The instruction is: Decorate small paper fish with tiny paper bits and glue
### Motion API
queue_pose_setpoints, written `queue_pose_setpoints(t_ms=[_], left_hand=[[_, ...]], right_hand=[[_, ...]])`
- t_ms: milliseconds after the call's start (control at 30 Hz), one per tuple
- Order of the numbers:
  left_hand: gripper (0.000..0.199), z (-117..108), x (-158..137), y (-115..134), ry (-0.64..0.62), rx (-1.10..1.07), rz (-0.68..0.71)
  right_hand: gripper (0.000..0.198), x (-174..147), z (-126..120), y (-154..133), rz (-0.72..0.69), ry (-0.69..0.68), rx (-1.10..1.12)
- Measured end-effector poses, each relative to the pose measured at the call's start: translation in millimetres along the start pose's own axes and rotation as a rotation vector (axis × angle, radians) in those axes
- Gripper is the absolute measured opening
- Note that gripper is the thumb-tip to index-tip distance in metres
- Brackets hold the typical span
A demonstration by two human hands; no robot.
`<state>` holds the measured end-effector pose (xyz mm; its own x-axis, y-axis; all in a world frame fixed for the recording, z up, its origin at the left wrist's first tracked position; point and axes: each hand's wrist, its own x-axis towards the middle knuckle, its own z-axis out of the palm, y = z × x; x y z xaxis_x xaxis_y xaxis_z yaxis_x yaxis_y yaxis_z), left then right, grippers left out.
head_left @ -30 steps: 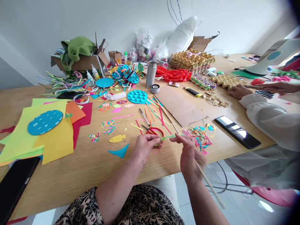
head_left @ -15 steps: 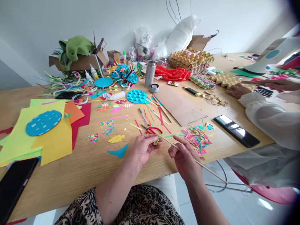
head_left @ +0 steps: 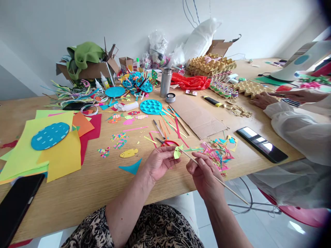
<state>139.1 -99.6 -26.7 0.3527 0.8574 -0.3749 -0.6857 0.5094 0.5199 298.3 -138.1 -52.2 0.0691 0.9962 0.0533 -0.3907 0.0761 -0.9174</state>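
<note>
Between thumb and fingers, my left hand (head_left: 162,161) pinches a small yellow-green paper piece (head_left: 177,152), bent and pointed at its edges. A long thin wooden stick (head_left: 227,188) runs through the closed fingers of my right hand (head_left: 206,172). Its upper tip touches or nearly touches the paper; I cannot tell which. Just beyond my left hand lie red-handled scissors (head_left: 167,142), partly hidden by the fingers. A yellow paper fish (head_left: 128,153) and a blue paper scrap (head_left: 131,167) rest to the left of that hand.
Colourful paper scraps (head_left: 218,155) and a phone (head_left: 261,144) lie to the right, a cardboard sheet (head_left: 198,115) and steel flask (head_left: 166,82) farther back. Coloured sheets (head_left: 60,162) and another phone (head_left: 19,203) are at left. A co-worker's hands (head_left: 266,100) are near egg trays (head_left: 249,89).
The yellow-green paper now shows more openly, turned outward from my left fingers at the stick's tip. The stick has shifted slightly. At right, the co-worker's hands have moved a little.
</note>
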Motion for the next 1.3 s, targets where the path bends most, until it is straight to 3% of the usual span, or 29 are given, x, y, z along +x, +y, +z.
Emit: queue_pose_setpoints(t_ms=[333,467,667,833,1000,1133,1233,1300], left_hand=[[0.03,0.0,0.6,-1.1,-0.019,0.109,0.114],[0.035,-0.6,0.6,1.2,-0.022,0.136,0.1],[0.036,-4.3,-0.6,6.1,-0.055,0.237,0.044],[0.037,-4.9,-0.5,4.7,-0.005,0.351,0.155],[0.033,-6.6,1.9,0.8,0.037,0.444,0.184],[0.035,-7.1,2.1,0.6,0.017,0.446,0.146],[0.038,-5.5,1.0,0.9,-0.003,0.438,0.124],[0.038,-3.8,0.0,1.0,-0.01,0.432,0.132]], right_hand=[[0.02,-5.7,3.9,-3.4,0.019,-0.046,-0.013],[0.019,-6.8,3.5,-8.0,-0.005,-0.059,-0.073],[0.022,-2.9,-9.2,-17.1,0.029,-0.117,-0.244],[0.039,4.9,-17.1,-24.0,0.145,-0.232,-0.457],[0.038,6.9,-13.1,-38.1,-0.003,-0.247,-0.679],[0.031,6.0,-12.6,-53.2,-0.135,-0.337,-0.926],[0.024,5.9,-14.7,-58.4,-0.229,-0.387,-0.964],[0.025,6.2,-15.3,-56.4,-0.22,-0.346,-0.932]])
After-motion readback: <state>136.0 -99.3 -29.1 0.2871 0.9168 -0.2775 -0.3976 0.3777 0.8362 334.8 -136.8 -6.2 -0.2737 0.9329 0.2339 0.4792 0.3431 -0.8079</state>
